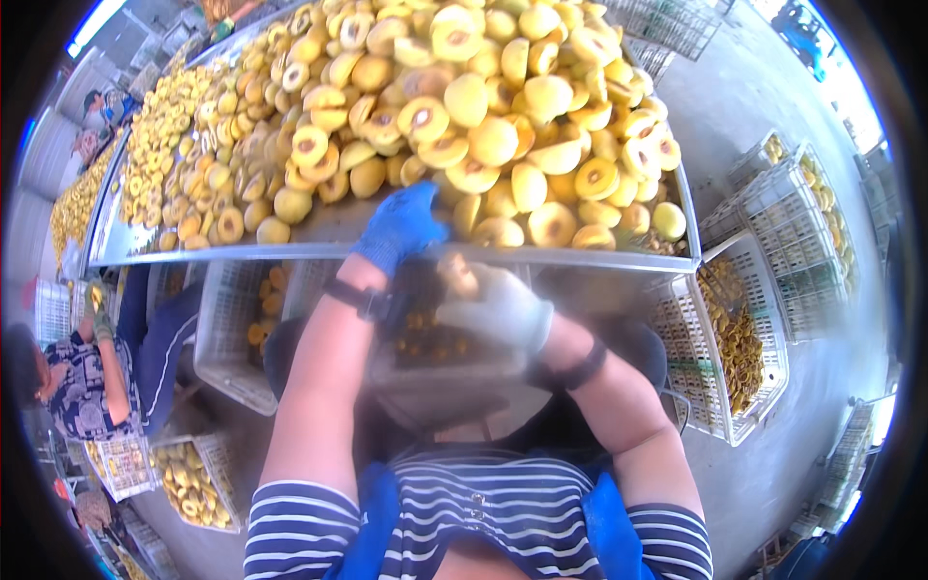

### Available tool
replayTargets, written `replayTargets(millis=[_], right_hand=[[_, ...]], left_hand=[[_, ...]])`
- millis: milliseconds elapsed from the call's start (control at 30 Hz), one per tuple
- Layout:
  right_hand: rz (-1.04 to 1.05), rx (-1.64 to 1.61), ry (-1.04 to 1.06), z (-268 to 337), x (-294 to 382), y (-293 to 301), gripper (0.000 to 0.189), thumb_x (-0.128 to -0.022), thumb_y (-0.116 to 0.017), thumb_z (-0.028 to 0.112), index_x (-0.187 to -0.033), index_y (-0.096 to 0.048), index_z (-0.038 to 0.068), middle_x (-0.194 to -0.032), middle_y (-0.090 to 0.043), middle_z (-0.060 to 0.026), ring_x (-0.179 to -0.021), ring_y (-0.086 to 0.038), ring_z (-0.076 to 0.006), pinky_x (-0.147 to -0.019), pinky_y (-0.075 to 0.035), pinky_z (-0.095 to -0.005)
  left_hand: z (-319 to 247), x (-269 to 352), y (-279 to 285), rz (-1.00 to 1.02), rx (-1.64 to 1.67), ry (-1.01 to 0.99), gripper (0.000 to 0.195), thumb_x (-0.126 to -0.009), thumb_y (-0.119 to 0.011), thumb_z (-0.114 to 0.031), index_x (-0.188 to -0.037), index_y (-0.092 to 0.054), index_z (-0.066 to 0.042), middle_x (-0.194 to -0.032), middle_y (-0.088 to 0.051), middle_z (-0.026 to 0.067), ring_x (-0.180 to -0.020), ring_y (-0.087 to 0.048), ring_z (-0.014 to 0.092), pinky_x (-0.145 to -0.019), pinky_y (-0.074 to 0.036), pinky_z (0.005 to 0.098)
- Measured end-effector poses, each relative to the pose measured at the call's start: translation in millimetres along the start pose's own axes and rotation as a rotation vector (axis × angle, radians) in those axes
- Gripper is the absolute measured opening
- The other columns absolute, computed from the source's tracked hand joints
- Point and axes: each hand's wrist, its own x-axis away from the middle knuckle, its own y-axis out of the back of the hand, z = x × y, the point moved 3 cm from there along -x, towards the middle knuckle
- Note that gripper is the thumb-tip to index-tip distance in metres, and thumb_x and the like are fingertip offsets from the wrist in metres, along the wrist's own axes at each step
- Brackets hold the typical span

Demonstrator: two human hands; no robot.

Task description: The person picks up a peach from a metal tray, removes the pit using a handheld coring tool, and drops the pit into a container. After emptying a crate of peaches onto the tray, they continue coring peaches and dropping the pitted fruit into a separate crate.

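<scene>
Halved yellow stone fruit, likely peaches or apricots (467, 101), lie heaped on a metal-rimmed table (580, 257) before me. My left hand (406, 225), in a blue knitted glove, reaches over the table's near rim and touches the edge of the heap; whether its fingers hold anything is hidden. My right hand (500, 304), in a whitish glove, is blurred just below the rim, with a fruit half (458, 275) at its fingertips. Beneath my hands stands a crate (435, 370) with fruit pieces inside, partly hidden by my arms.
A white plastic crate (772, 362) with brownish fruit scraps stands at the right, near stacked fruit crates (768, 217). Another crate (235, 384) is left of my legs. A co-worker (94, 384) sits at far left, beside a crate of fruit (192, 486).
</scene>
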Motion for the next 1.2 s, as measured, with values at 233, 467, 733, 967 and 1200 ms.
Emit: replayTargets(millis=[233, 467, 733, 967, 1200], right_hand=[[-0.145, -0.141, -0.006, 18.0, 2.1, -0.5, 0.037, -0.079, -0.076, 0.025, -0.101, -0.060, -0.001, -0.088, -0.065, -0.0100, -0.078, -0.061, -0.0177, -0.072, -0.050, -0.0306], [-0.111, 0.273, -0.017, 30.3, -22.3, -7.5, 0.045, -0.080, -0.076, 0.024, -0.110, -0.059, -0.004, -0.090, -0.067, -0.0183, -0.083, -0.065, -0.0274, -0.077, -0.051, -0.0357], [-0.132, 0.464, -0.038, 28.4, -48.1, -34.9, 0.039, -0.081, -0.071, 0.022, -0.106, -0.057, -0.004, -0.090, -0.066, -0.0249, -0.089, -0.065, -0.0394, -0.077, -0.050, -0.0413], [-0.166, 0.364, 0.155, 14.2, -54.5, -51.3, 0.031, -0.083, -0.067, 0.017, -0.103, -0.057, -0.003, -0.083, -0.066, -0.0229, -0.083, -0.064, -0.0407, -0.073, -0.050, -0.0414], [-0.004, 0.344, -0.083, 9.3, -50.2, -54.3, 0.032, -0.083, -0.070, 0.019, -0.102, -0.058, -0.004, -0.076, -0.065, -0.0183, -0.071, -0.065, -0.0328, -0.067, -0.050, -0.0390]], left_hand=[[86.6, 11.0, 26.9, -0.111, 0.940, 0.239, 0.046, -0.088, -0.065, -0.029, -0.123, -0.058, 0.001, -0.115, -0.066, 0.0128, -0.096, -0.066, 0.018, -0.080, -0.054, 0.0316], [23.1, 45.8, 41.7, -0.199, 1.631, 0.068, 0.065, -0.101, -0.034, -0.050, -0.139, -0.042, 0.002, -0.123, -0.059, 0.0230, -0.101, -0.066, 0.030, -0.088, -0.055, 0.0376], [10.5, 74.8, 26.3, -0.432, 1.140, -0.179, 0.044, -0.099, -0.047, -0.037, -0.117, -0.054, 0.003, -0.097, -0.069, 0.0111, -0.089, -0.066, 0.018, -0.081, -0.052, 0.0291], [5.9, 83.8, 35.0, -0.435, 1.441, 0.064, 0.045, -0.100, -0.047, -0.036, -0.100, -0.064, 0.006, -0.080, -0.066, 0.0097, -0.072, -0.064, 0.013, -0.069, -0.052, 0.0248], [6.5, 83.4, 37.5, -0.361, 1.216, 0.036, 0.043, -0.101, -0.046, -0.033, -0.102, -0.066, 0.004, -0.086, -0.067, 0.0102, -0.077, -0.065, 0.014, -0.069, -0.054, 0.0258]])
